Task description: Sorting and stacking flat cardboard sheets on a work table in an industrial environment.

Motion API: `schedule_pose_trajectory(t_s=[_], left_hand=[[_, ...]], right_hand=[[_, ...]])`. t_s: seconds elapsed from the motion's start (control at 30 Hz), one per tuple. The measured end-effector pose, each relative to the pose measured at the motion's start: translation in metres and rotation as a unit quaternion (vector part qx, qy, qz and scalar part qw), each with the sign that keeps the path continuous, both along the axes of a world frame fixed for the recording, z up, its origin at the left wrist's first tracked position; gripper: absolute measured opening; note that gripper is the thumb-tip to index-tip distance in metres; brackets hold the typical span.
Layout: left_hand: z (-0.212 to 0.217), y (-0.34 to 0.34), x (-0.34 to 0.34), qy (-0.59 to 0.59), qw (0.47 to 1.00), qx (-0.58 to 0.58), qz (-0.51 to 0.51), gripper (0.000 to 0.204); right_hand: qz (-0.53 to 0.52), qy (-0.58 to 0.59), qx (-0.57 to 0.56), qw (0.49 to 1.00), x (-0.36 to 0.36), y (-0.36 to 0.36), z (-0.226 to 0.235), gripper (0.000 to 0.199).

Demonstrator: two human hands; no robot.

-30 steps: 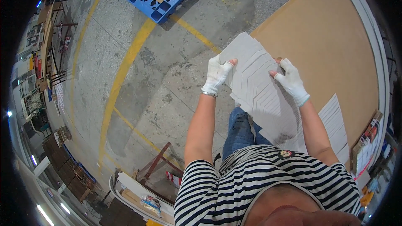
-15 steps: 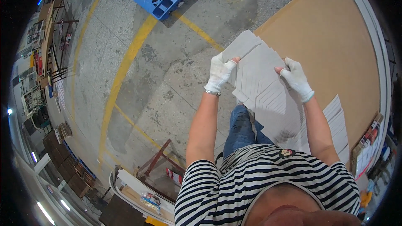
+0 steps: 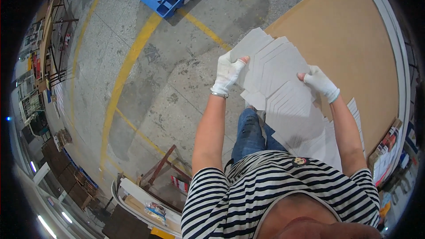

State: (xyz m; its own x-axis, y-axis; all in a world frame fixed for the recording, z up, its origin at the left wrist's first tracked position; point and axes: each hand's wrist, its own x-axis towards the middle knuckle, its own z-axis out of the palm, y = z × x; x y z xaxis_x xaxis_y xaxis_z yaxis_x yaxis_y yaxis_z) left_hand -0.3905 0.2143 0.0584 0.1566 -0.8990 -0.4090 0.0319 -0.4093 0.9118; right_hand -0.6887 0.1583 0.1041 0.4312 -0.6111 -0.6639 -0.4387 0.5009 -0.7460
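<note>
A fanned-out stack of flat, pale grey-white cardboard sheets (image 3: 276, 68) with angled corners spreads in front of my body. My left hand (image 3: 229, 74), in a white glove with bare thumb tip, is closed on the stack's left edge, thumb on top. On the opposite edge my right hand (image 3: 320, 82), gloved the same way, grips with its thumb over the sheets. Both hands' other fingers are hidden beneath the cardboard. The lower sheets overlap in a staggered row toward my striped shirt. More pale sheets (image 3: 355, 114) show beyond my right forearm.
A large brown board surface (image 3: 349, 40) with a pale border lies to the right, a strip of tape near its far edge. On the concrete floor stands a blue pallet (image 3: 166, 6), near yellow lines (image 3: 128, 71). A metal-legged frame (image 3: 159, 166) sits at lower left.
The upper sheets have fanned wider, and their edges are more spread out. My right hand has shifted slightly right and down, my left hand slightly left. Both keep hold of the stack.
</note>
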Motion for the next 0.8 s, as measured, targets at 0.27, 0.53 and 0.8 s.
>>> schedule_pose_trajectory(t_s=[0.27, 0.53, 0.8], left_hand=[[-0.003, 0.002, 0.003, -0.006, 1.0, -0.002, 0.009, 0.031], [-0.003, 0.0, 0.002, -0.006, 1.0, -0.019, -0.003, 0.033], [-0.005, 0.002, 0.002, -0.026, 0.999, -0.029, 0.003, 0.034]], right_hand=[[0.047, 0.072, -0.004, 0.996, 0.014, 0.009, -0.001, 0.035], [0.042, 0.062, 0.004, 0.997, 0.013, 0.012, -0.004, 0.036], [0.054, 0.066, -0.006, 0.996, 0.024, 0.016, 0.008, 0.041]])
